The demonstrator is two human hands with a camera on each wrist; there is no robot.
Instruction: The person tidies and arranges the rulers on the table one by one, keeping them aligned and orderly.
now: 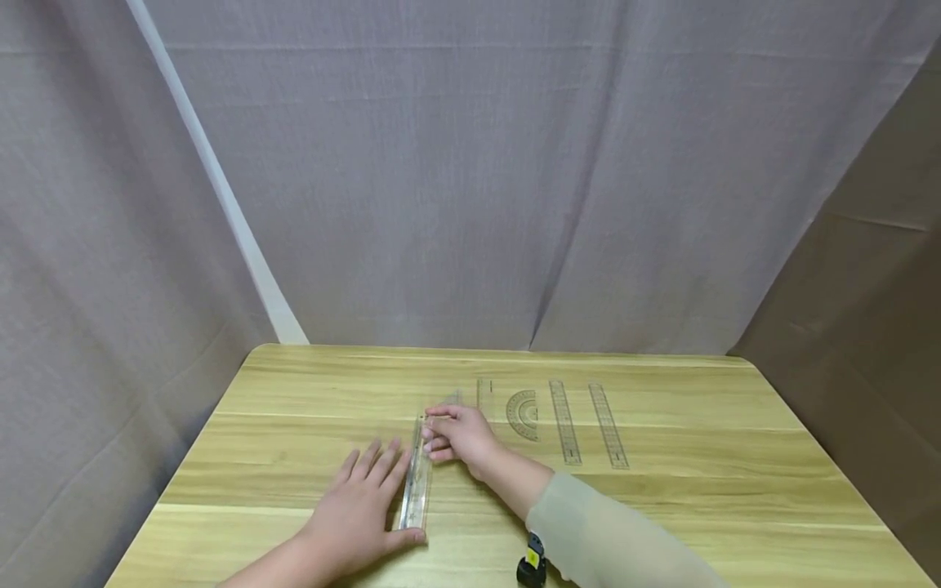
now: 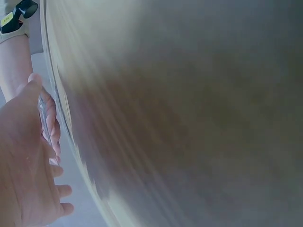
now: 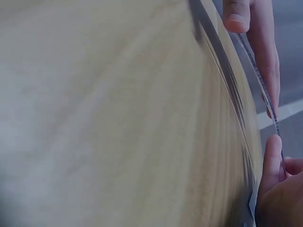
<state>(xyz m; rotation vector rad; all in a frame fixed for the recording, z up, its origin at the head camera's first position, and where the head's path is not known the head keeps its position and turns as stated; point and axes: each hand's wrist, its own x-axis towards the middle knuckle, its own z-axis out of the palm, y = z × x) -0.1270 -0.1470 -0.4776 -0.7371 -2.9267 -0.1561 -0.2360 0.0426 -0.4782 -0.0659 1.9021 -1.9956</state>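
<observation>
I judge clear plastic ruler (image 1: 414, 494) light, fairly stiff, slick-faced, liable to snap if bent hard. I'd take hold at ends or along long edges, no hard squeeze mid-span. Ruler sits between hands, seemingly raised off wooden tabletop (image 1: 250, 457). Right hand (image 1: 461, 438) pinches far end; left hand (image 1: 362, 508) spread wide, fingers nearly straight, thumb at near end. Protractor (image 1: 520, 415) lies just right of right hand.

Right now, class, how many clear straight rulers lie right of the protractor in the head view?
2: the nearer ruler just right of the protractor, and the farther ruler beyond it. The sleeve could hide others.
</observation>
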